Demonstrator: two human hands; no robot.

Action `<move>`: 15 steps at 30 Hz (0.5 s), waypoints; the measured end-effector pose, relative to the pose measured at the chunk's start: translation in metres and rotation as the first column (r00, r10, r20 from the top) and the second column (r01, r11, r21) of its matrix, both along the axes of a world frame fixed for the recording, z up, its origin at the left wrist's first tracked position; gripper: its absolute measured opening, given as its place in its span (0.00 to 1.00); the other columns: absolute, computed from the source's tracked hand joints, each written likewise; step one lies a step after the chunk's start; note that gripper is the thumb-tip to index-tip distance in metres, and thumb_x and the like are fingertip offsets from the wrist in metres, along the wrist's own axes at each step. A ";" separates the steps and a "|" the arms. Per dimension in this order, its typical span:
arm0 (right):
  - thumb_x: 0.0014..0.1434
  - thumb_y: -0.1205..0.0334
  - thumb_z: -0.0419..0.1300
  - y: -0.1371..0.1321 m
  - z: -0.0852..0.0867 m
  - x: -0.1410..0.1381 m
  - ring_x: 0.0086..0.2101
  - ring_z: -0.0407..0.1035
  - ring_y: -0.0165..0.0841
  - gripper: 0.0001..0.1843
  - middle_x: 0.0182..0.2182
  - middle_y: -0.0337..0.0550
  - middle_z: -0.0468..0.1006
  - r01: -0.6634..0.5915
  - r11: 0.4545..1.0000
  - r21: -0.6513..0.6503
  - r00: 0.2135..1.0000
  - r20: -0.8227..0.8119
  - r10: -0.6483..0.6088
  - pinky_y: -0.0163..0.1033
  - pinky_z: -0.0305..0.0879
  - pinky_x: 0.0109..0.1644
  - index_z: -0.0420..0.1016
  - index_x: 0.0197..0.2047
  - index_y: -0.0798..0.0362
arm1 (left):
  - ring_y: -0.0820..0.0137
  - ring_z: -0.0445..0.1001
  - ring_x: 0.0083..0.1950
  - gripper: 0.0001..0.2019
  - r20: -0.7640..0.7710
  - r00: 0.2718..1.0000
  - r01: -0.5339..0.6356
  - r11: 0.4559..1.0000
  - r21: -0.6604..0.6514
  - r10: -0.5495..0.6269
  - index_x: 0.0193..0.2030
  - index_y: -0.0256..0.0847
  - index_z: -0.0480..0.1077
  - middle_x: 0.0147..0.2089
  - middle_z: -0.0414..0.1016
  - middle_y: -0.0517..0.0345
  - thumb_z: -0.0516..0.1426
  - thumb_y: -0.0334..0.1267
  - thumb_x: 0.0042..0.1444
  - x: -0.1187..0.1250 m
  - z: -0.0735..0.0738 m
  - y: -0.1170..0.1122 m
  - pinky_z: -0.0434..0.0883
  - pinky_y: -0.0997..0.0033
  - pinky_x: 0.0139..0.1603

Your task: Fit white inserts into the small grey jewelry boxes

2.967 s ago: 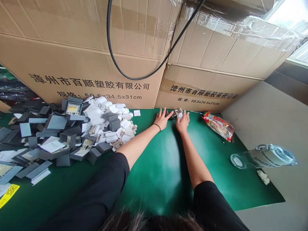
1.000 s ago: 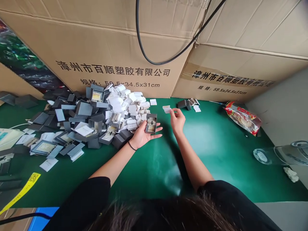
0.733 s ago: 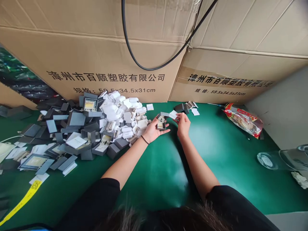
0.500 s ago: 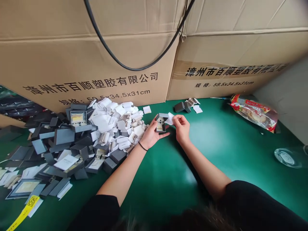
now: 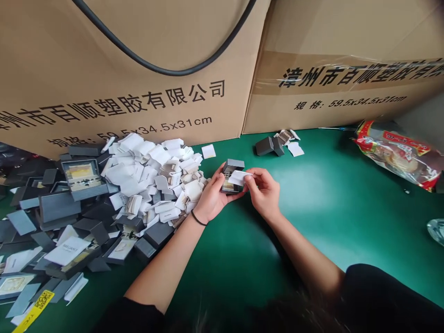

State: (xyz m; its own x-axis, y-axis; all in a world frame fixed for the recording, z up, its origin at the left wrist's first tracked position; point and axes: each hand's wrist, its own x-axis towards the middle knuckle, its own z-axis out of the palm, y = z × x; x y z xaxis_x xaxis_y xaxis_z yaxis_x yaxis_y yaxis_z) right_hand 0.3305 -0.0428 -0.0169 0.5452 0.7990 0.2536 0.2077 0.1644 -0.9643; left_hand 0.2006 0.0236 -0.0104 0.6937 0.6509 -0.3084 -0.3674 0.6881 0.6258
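Note:
My left hand cradles a small open grey box above the green mat, fingers curled round its sides. My right hand pinches a small white card and holds it over the box's open top. A black band circles my left wrist. Just left of my hands lies a heap of white cards mixed with grey boxes and lids.
Two big cardboard cartons wall off the back, with a black cable hanging across them. A grey box with loose cards lies by the cartons. A red snack bag sits at right, a glass object at the right edge.
My hands came back from the far cartons. The left took up an open grey box, the right a white card, and the card has moved over the box. The view has dipped closer.

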 end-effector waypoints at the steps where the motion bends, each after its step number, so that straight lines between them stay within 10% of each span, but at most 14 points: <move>1: 0.58 0.53 0.57 0.001 0.001 0.000 0.21 0.67 0.26 0.10 0.28 0.37 0.74 0.000 1.000 -0.025 1.000 -0.014 0.000 0.34 0.67 0.26 0.69 0.36 0.51 | 0.63 0.74 0.51 0.21 0.002 1.000 0.001 1.000 0.001 -0.001 0.61 0.53 0.60 0.55 0.72 0.55 0.55 0.42 0.60 0.000 0.000 0.000 0.69 0.48 0.55; 15: 0.57 0.53 0.58 0.001 0.003 -0.010 0.21 0.64 0.26 0.10 0.23 0.34 0.71 -0.098 0.983 -0.155 0.977 -0.203 0.066 0.33 0.64 0.25 0.69 0.34 0.51 | 0.67 0.73 0.45 0.16 -0.031 0.996 -0.078 0.997 -0.010 0.078 0.57 0.48 0.62 0.50 0.73 0.54 0.52 0.40 0.62 0.006 0.001 -0.006 0.73 0.58 0.46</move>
State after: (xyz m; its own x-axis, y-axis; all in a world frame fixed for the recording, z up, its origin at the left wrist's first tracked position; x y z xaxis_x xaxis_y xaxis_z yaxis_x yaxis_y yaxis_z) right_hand 0.3208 -0.0416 -0.0136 0.5021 0.8647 0.0106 0.0040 0.0100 -0.9999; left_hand 0.2064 0.0171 -0.0093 0.6311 0.6991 -0.3362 -0.4011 0.6650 0.6300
